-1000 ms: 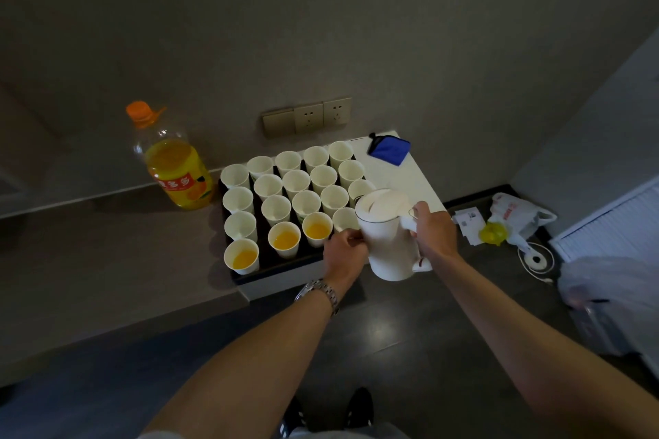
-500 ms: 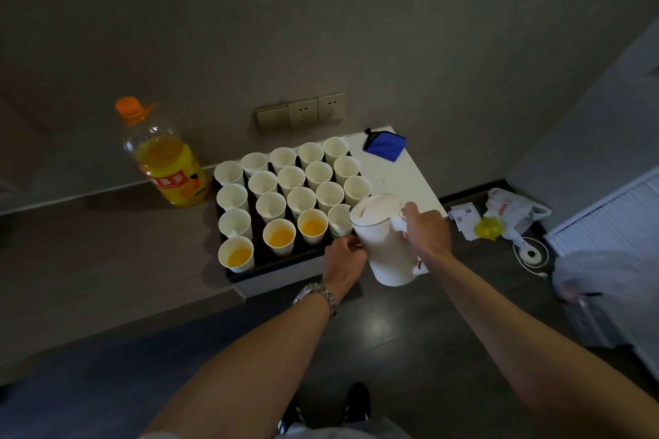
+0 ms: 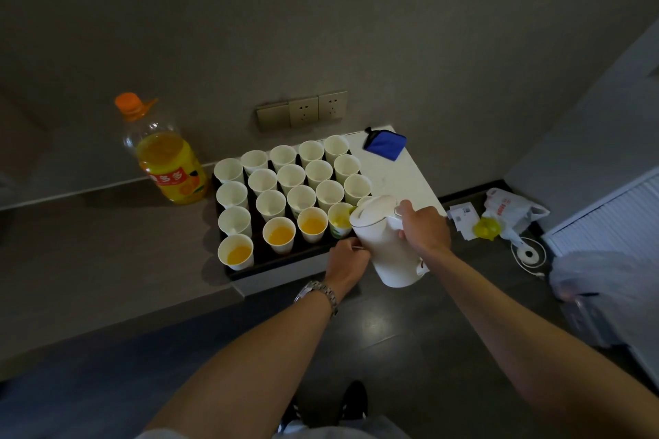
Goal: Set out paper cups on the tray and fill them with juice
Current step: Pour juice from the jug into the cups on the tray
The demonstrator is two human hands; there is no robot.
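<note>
A black tray [image 3: 285, 259] on the counter holds several white paper cups in rows. Three front-row cups [image 3: 280, 234] hold orange juice; those behind look empty. My right hand [image 3: 424, 232] grips the handle of a white jug [image 3: 385, 249], tilted left with its spout over the fourth front cup [image 3: 338, 221]. Juice is running into that cup. My left hand [image 3: 347, 262], with a wristwatch, sits at the tray's front edge, fingers curled at that cup's foot. A large juice bottle [image 3: 167, 160] with an orange cap stands left of the tray.
A blue cloth [image 3: 386, 144] lies on the white counter [image 3: 399, 178] right of the tray, below wall sockets [image 3: 303, 112]. On the floor at right are a plastic bag [image 3: 510, 210], a round kettle base [image 3: 527, 254] and a large pale bag [image 3: 606, 281]. Grey counter [image 3: 89, 260] stretches left.
The jug has tipped further left and juice now runs into the fourth front cup. My left hand has slid down from the cup's side to its foot.
</note>
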